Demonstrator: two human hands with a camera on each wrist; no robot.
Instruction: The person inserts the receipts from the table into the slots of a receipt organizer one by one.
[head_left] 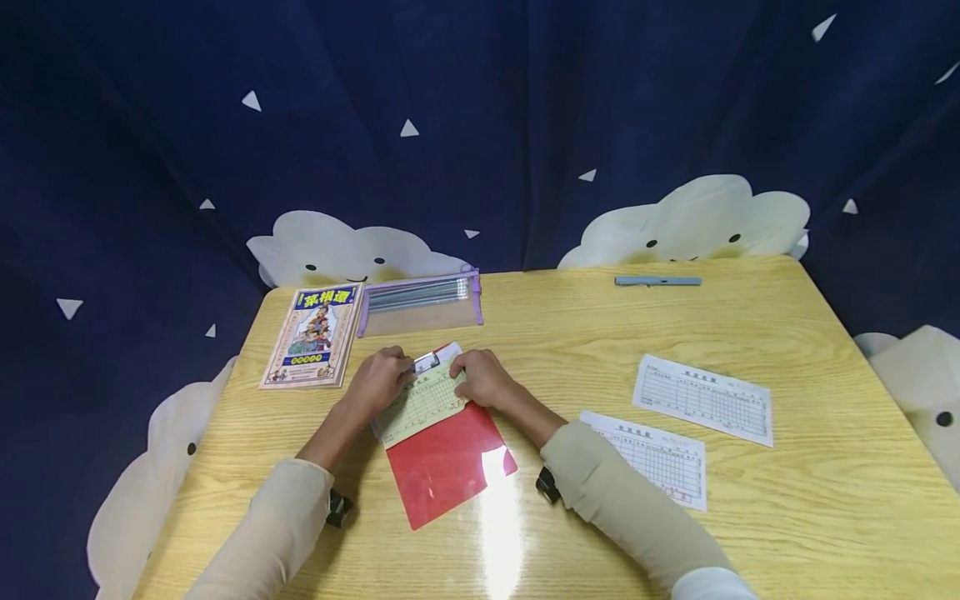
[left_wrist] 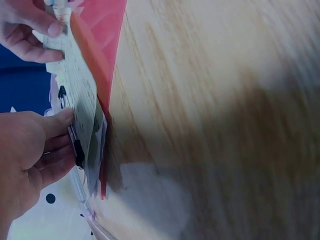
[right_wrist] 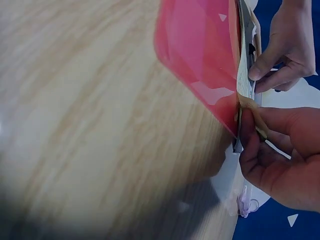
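A red clipboard (head_left: 438, 471) lies tilted on the table in the head view, a pale green printed form (head_left: 422, 410) across its upper half. White paper shows beneath the form near the top. My left hand (head_left: 381, 382) holds the clipboard's metal clip (head_left: 426, 362), and its thumb presses on the clip in the left wrist view. At the form's right end, my right hand (head_left: 486, 379) pinches the paper between thumb and fingers. Seen from the right wrist, the corner of the form (right_wrist: 247, 102) bends up at those fingertips.
A comic-style book (head_left: 311, 337) lies at the left beside a purple-edged clear zip pouch (head_left: 420, 317). Two white printed forms, one farther back (head_left: 702, 400) and one nearer (head_left: 660, 462), lie to the right. A blue-grey pen (head_left: 657, 282) rests near the back edge.
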